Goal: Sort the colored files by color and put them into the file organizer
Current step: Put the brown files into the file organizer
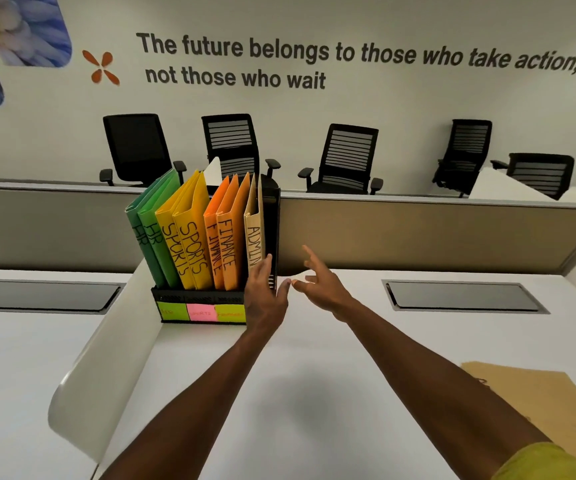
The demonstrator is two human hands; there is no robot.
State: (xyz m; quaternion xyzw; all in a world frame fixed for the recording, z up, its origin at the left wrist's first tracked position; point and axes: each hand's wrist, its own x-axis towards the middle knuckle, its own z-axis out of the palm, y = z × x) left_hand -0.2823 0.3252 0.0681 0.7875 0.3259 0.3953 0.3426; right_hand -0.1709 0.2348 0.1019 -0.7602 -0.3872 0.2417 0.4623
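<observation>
Left hand (pixel 265 299): fingers (pixel 266 268) extended and held together, flat against the right end of the black file organizer (pixel 196 293), beside the tan ADMIN file (pixel 255 233); gripping nothing, apparently steadying or squaring the rack.

Right hand (pixel 321 284): fingers (pixel 310 256) spreading wide and loose, hovering just right of the organizer, holding nothing; whether a fingertip is touching the rack cannot be told.

Organizer: sitting on the white desk (pixel 279 393) against a curved white divider (pixel 106 358), probably so the files are leaning rather than toppling. Contents, left to right, spines outward and tilting left: two green HR files (pixel 149 237), two yellow SPORTS files (pixel 186 244), two orange FINANCE files (pixel 222 244), one tan ADMIN file in the last slot. Colours are standing grouped by compartment, and sticky labels (pixel 201 312) on the front lip are marking the slots.

Outstanding: one tan file (pixel 556 403) lying flat on the desk at lower right, well apart from the rack, judged to belong beside ADMIN.
</observation>
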